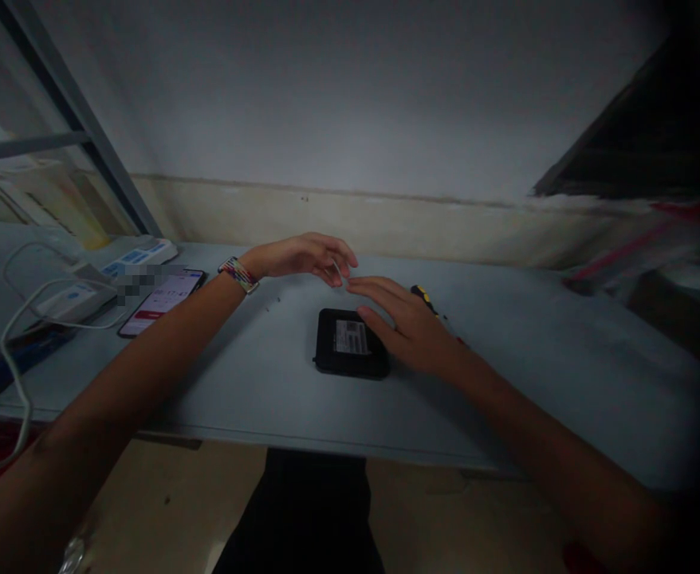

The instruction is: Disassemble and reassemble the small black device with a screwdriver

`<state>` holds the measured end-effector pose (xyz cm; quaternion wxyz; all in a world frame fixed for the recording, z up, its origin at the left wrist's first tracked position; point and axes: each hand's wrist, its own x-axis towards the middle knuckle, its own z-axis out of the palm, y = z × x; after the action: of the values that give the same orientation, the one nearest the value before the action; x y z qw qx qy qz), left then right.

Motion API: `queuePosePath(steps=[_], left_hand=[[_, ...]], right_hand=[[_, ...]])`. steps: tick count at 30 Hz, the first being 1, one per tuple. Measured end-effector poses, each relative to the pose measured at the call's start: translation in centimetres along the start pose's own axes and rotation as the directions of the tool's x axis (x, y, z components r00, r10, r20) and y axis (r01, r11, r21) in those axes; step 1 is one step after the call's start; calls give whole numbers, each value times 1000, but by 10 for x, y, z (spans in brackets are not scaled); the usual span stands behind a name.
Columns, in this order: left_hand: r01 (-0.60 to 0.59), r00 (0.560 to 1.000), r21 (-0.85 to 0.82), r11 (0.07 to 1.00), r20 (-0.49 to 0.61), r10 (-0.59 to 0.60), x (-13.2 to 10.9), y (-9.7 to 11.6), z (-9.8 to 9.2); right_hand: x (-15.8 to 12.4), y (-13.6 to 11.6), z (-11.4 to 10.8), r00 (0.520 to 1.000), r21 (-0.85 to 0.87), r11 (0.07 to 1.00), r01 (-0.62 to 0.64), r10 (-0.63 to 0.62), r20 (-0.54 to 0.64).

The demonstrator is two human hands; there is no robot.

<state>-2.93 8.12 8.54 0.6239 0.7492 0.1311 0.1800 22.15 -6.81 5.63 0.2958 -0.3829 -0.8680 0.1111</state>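
Observation:
My left hand (309, 257), with a colourful woven bracelet at the wrist, is raised over the back of the table. Its fingers are loosely curled, and a thin pale sliver shows among them, too small to name. Close by, the fingertips of my right hand (403, 323) almost meet those of the left; its fingers are stretched out and I see nothing held in it. Under the right hand lies a flat black box-like device (326, 343) with a white printed label, partly covered by the thumb. A yellow-and-black handle, apparently a screwdriver (422, 296), lies behind the right hand.
Several tiny dark bits, perhaps screws (273, 304), lie below my left wrist. A lit phone (167, 296), a white power strip (80, 293) and white cables (10, 351) sit at the left. A blurred pinkish-red edged item (619, 255) is at the right. A wall stands behind the table.

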Motion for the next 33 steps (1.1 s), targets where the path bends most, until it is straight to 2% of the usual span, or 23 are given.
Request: queuePosePath(steps=[2, 5, 9, 11, 19, 21, 24, 27, 29, 31, 33], left_hand=[[-37, 998, -21, 999, -57, 35, -1, 2, -1], [-83, 989, -40, 996, -128, 77, -1, 3, -3], [-95, 981, -54, 994, -173, 84, -1, 0, -5], [-91, 980, -41, 995, -184, 82, -1, -2, -5], [-36, 983, 31, 999, -179, 41, 4, -4, 2], [8, 981, 103, 995, -192, 12, 10, -6, 9], [47, 970, 352, 935, -240, 42, 21, -16, 32], [32, 941, 536, 843, -300, 155, 29, -29, 68], [4, 925, 594, 805, -308, 222, 30, -38, 90], [22, 922, 676, 736, -299, 247, 29, -45, 108], [98, 939, 768, 633, -281, 196, 26, -51, 118]], right_hand=[[-1, -5, 3, 1000, -41, 999, 3, -4, -29], [-4, -11, 13, 1000, -105, 994, 18, -18, 8], [-8, -12, 35, 974, -164, 985, 61, -23, 224], [-10, -9, 44, 958, -185, 980, 66, -10, 287], [-12, -6, 47, 965, -213, 973, 90, -33, 259], [-12, -7, 49, 965, -211, 973, 92, -36, 259], [-9, -4, 51, 968, -162, 985, 51, -10, 249], [-1, 7, 40, 979, -53, 990, -134, 141, 146], [4, 19, 22, 960, -58, 959, -277, 278, 22], [7, 31, 0, 927, -287, 881, -375, 352, -132], [7, 43, -20, 852, -459, 717, -524, 444, -279]])
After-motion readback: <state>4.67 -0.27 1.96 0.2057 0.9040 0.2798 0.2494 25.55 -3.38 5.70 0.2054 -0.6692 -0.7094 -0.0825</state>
